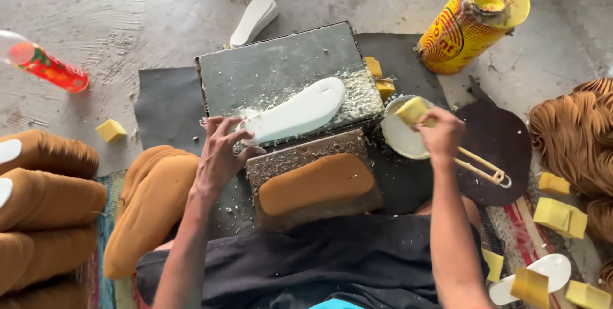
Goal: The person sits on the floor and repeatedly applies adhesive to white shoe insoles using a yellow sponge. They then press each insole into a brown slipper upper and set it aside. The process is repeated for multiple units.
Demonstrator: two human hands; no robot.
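Note:
My left hand (220, 152) presses its fingers on the heel end of a white foam shoe sole (297, 112) that lies on a grey slab (274, 66) strewn with white crumbs. My right hand (440, 133) pinches a yellow sponge block (412, 110) over a white bowl (399, 136) to the right of the slab. In front of the slab, a tan sole (316, 183) rests on a brown board (306, 156).
A yellow can (472, 22) lies at back right, a red bottle (45, 65) at far left. Stacks of tan soles (45, 200) stand on the left, more (578, 136) on the right. Loose yellow sponges (560, 214) and white soles (254, 20) are scattered around.

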